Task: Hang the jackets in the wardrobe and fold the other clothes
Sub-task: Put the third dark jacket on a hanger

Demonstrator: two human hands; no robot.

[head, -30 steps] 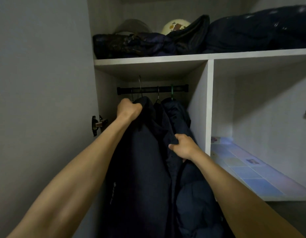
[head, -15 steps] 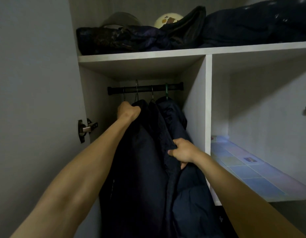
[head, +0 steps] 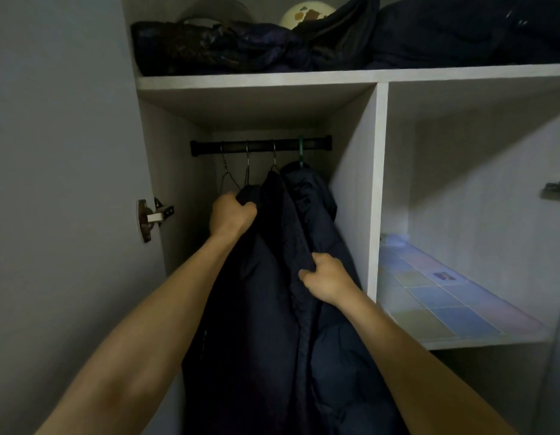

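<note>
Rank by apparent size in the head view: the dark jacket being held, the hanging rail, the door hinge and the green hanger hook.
1. dark jacket, by far the largest, though it hangs nearest the camera
2. hanging rail
3. door hinge
4. green hanger hook, smallest

No legible text, labels, brands or numbers. Small dark sticker on the tiled shelf liner: print too small to read. Pale mark on the jacket low at left: blurred, unreadable.
</note>
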